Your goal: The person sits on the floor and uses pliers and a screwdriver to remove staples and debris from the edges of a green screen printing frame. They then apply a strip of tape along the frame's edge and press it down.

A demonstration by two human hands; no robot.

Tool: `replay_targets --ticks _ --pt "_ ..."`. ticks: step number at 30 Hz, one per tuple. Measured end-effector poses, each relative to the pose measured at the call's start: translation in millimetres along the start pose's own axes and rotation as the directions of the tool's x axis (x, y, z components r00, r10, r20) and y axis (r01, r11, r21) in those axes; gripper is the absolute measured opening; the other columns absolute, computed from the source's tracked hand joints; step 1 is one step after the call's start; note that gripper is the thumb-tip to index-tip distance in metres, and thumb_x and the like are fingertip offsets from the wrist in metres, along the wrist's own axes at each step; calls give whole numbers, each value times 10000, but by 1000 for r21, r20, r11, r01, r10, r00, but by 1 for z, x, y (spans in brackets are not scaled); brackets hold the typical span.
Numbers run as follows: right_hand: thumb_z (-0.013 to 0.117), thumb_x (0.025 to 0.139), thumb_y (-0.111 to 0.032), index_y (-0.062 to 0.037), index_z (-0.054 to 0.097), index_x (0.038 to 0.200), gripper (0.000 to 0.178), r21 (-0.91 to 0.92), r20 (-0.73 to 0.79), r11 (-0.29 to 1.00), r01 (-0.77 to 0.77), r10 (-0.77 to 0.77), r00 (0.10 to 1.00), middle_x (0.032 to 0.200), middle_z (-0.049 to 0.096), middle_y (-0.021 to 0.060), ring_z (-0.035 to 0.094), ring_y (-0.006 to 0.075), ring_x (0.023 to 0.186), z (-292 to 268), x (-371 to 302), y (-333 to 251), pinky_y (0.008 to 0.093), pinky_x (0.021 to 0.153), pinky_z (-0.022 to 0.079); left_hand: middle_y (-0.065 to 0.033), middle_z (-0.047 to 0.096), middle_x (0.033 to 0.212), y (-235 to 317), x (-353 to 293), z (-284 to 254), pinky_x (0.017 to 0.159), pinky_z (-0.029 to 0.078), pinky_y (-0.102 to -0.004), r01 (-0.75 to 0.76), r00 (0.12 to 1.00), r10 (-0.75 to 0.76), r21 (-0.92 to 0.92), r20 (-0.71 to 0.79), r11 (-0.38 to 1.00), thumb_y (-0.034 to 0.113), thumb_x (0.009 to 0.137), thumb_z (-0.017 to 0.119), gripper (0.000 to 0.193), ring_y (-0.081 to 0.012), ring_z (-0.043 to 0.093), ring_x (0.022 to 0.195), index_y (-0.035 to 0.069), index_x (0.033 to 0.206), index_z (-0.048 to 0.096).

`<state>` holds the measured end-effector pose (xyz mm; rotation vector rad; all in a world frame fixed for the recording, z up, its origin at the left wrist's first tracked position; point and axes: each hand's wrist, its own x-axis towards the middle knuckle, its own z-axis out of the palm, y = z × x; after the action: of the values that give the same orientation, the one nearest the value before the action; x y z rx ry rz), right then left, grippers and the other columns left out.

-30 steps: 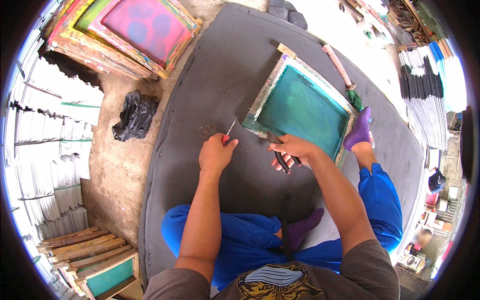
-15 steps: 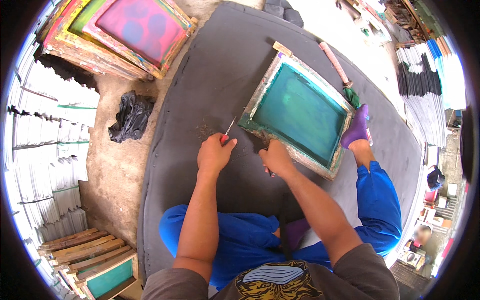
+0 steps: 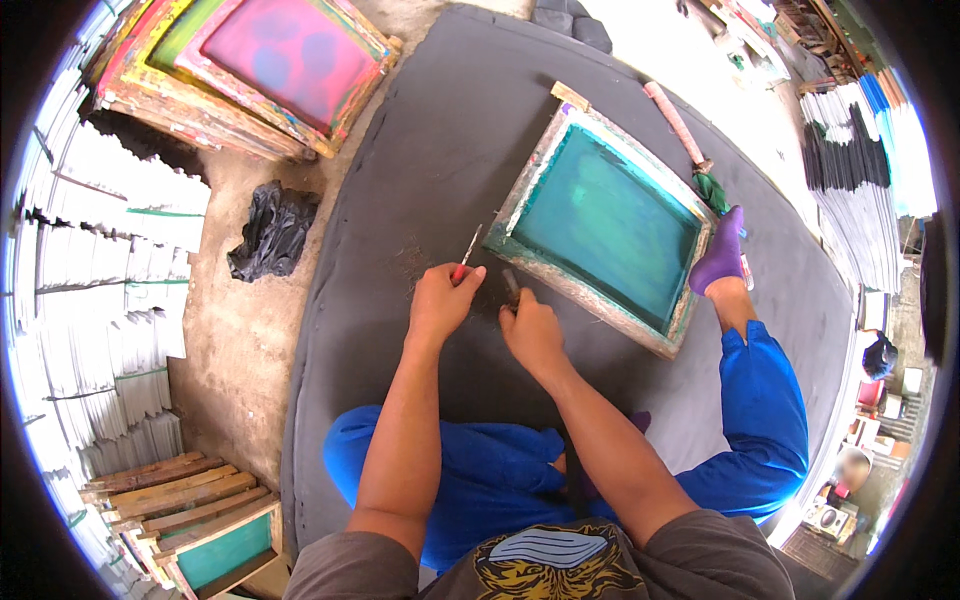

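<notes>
My left hand [image 3: 441,303] is closed around the red handle of a slim tool [image 3: 468,262] whose thin metal shaft points up and away from me. Close beside it, my right hand [image 3: 532,330] grips a short dark tool [image 3: 511,284]; its end sticks out above the fingers, and its exact kind is hard to make out. Just beyond lies a screen-printing frame [image 3: 530,262] of worn, paint-stained wood with green mesh [image 3: 610,230]. Both hands are apart from it. Brown scraps [image 3: 412,260] are scattered left of the red-handled tool.
A dark mat [image 3: 430,120] lies under everything. My purple-socked foot [image 3: 718,255] is by the frame's right corner. A pink-handled tool wrapped in green [image 3: 680,125] lies beyond. At left are a black plastic bag [image 3: 272,232], stacked colourful frames [image 3: 300,60] and wooden frames [image 3: 180,490].
My right hand has moved left and nearer to me, off the frame's near edge and closer to my left hand. The left hand still holds the red-handled tool; the view has shifted slightly.
</notes>
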<state>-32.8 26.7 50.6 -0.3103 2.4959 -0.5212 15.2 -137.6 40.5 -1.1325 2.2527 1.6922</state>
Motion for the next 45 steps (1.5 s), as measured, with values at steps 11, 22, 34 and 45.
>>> replay_targets --ticks 11,22,34,45 --pt "665 1021 -333 26 599 1060 368 366 442 931 14 -187 877 749 692 142 716 250 612 -8 -5 -23 405 494 558 -93 639 696 -13 5 -5 648 476 -407 49 996 -50 -10 -71 999 306 926 761 355 -207 604 653 -28 829 687" --pt "579 1088 -452 -3 593 1195 462 468 719 856 -220 -224 658 934 747 147 757 205 729 -9 15 -10 323 536 565 -247 742 926 -22 12 -9 816 542 -478 124 992 -124 24 0 992 329 948 748 383 -407 733 930 -49 994 714" --pt "518 1114 -437 19 471 1488 592 434 761 767 -472 -31 648 1046 747 257 785 316 850 -87 52 29 449 668 644 -151 654 699 -2 1 -16 663 503 -423 68 979 -52 78 -196 995 532 836 856 611 -262 635 669 -23 734 620" --pt "531 1103 -467 14 475 1467 607 371 796 788 -491 2 605 1011 751 266 782 340 834 -102 71 26 479 678 626 -210 702 754 1 0 -17 704 531 -479 79 989 -67 87 -131 993 535 861 821 596 -383 705 737 -17 750 627"
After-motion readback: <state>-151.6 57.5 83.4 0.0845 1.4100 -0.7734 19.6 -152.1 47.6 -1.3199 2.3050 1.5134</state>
